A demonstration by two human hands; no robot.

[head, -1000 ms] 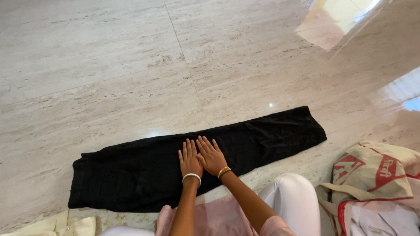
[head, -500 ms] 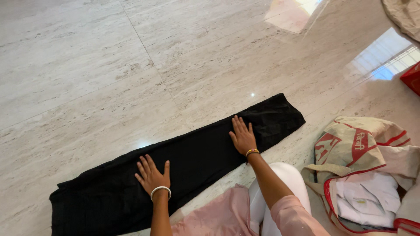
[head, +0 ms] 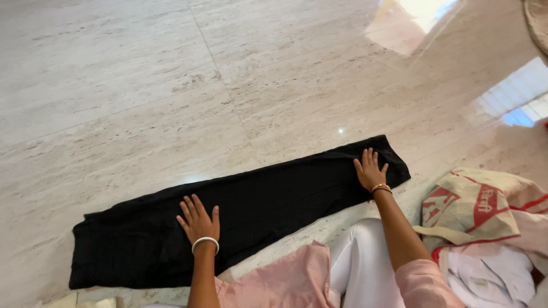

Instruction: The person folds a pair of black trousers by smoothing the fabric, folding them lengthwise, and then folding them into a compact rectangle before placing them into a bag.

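Both palms lie flat with fingers spread, my left hand [head: 198, 221] lower centre and right hand [head: 370, 170] toward the right end of the black folded garment [head: 245, 205], which I judge soft, light, best pinched at an end.

Polished pale marble floor [head: 114, 85] with thin tile seams reflects bright window light [head: 416, 23].

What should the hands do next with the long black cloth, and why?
Probably the right hand should pinch the narrow end it rests on and fold it toward the left hand. The black garment lies flat and stretched long on the floor, with both palms open and pressed on it, so it looks smooth enough to fold.
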